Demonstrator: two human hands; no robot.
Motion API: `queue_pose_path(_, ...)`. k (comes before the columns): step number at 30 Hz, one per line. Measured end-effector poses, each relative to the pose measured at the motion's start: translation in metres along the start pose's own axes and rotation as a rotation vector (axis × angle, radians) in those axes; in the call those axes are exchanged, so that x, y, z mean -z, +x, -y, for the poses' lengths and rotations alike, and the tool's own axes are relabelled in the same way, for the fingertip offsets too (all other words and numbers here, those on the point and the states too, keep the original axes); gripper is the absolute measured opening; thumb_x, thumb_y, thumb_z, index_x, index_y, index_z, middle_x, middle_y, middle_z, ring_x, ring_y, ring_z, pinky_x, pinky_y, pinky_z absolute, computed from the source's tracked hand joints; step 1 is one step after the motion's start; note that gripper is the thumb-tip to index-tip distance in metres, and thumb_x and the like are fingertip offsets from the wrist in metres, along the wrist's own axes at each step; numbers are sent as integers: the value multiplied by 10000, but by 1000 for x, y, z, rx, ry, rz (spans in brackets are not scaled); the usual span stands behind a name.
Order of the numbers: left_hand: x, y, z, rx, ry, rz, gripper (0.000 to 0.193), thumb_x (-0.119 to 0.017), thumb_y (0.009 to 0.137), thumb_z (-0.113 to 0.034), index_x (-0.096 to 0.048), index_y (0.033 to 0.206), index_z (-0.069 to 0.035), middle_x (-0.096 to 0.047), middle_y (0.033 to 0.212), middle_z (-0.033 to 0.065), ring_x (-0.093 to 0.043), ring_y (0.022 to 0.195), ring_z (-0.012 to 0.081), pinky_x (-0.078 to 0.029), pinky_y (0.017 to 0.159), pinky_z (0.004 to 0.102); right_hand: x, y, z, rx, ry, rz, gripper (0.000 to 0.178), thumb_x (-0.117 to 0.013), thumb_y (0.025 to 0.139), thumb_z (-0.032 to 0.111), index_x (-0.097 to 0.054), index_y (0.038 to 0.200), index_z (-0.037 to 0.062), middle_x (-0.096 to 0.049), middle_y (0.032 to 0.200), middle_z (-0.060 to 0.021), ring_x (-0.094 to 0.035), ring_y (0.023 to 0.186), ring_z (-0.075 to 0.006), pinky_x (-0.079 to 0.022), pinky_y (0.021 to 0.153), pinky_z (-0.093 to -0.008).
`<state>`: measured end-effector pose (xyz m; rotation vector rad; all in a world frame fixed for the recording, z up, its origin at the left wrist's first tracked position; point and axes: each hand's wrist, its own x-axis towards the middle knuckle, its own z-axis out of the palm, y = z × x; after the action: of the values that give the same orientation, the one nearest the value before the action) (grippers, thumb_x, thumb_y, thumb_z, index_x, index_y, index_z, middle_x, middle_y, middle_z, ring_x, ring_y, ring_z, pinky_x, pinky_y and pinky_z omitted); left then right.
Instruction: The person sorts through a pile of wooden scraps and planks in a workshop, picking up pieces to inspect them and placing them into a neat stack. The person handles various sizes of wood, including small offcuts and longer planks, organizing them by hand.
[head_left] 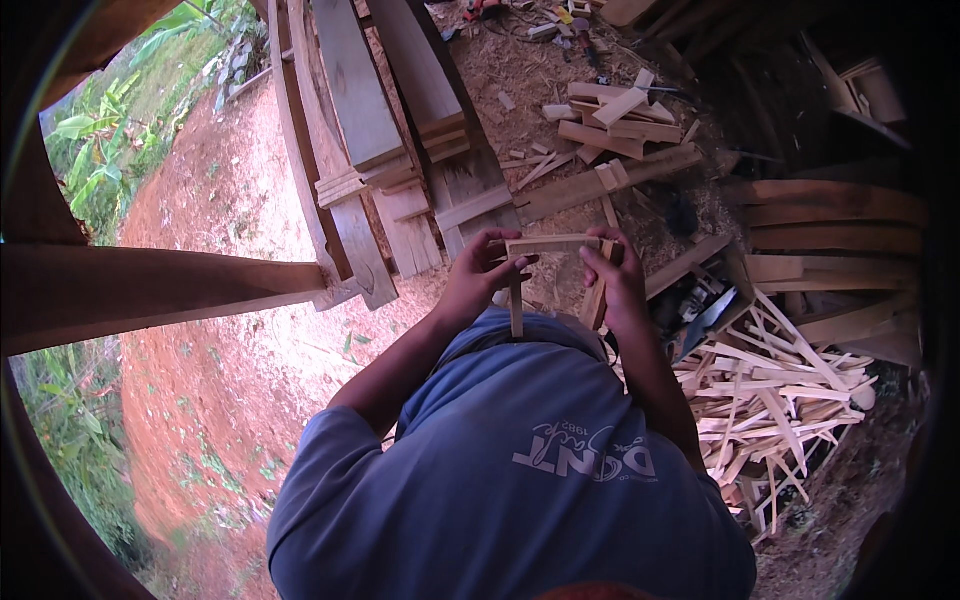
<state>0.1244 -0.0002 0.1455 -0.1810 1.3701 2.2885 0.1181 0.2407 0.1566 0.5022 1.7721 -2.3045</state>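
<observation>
In front of my waist I hold a small three-sided wooden frame, made of a crosspiece with a leg at each end. My left hand is closed round its left corner, thumb and fingers pinching the wood where the thinner leg meets the crosspiece. Gripping the right corner, my right hand has its thumb on the inner side of the thicker right leg. The open side of the frame points back toward my body. Parts of both joints are hidden by the fingers.
Long planks lie stacked ahead to the left. Cut blocks are piled beyond my hands, with tools near them. Offcut sticks form a heap at my right, below stacked boards. A wooden beam stands at left.
</observation>
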Motion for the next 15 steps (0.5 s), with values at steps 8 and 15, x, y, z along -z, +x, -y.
queue_pose_path(8,4,0,0,17,-5,23,347,-648,999,-87,-489,1304,-37,-642,1240,158,-661,1181,261,-585,963,393,2,-2,5,-36,20,72,283,-744,879,26,-607,1122,75,-571,719,2,-546,596,-85,-445,555,-252)
queue_pose_path(15,12,6,-17,11,432,24,360,-766,927,-138,-560,1195,-13,-660,1198,125,-657,1128,206,-538,972,356,6,0,15,-31,-90,113,279,-751,869,19,-613,1106,70,-594,730,-3,-544,590,-80,-439,550,-251)
